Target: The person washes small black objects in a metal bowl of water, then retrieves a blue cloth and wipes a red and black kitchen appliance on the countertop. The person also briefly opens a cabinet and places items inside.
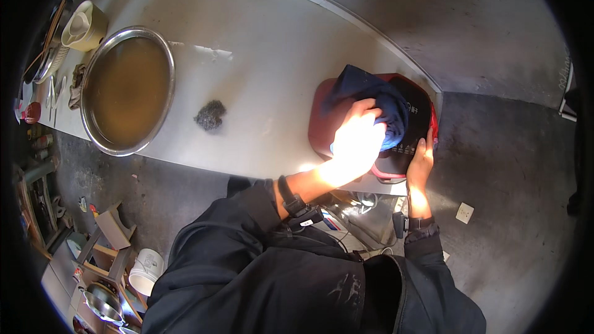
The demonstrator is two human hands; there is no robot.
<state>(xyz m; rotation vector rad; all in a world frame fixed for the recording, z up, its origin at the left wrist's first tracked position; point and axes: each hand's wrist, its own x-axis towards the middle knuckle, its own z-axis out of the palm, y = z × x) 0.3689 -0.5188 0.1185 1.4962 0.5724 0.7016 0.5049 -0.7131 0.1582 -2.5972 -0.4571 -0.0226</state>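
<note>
In front of me a dark red and black kitchen appliance (325,120), perhaps an electric cooker, stands at the right end of the white table. A bunched dark blue cloth (359,84) lies over its top. My left hand (357,141), washed out by bright light, grips this cloth and presses it on the lid. The right hand (421,160) holds the appliance's right side, thumb near the control panel (404,148) and fingers along the outer wall. The cloth hides part of the lid.
A wide metal basin (171,72) of murky brown water and a dark scouring pad (210,116) are on the table (260,79). Farther left are a crumpled rag (76,87) and a cream-coloured jug (95,28). A white bucket (146,269) stands on the floor beside wooden shelving (100,255).
</note>
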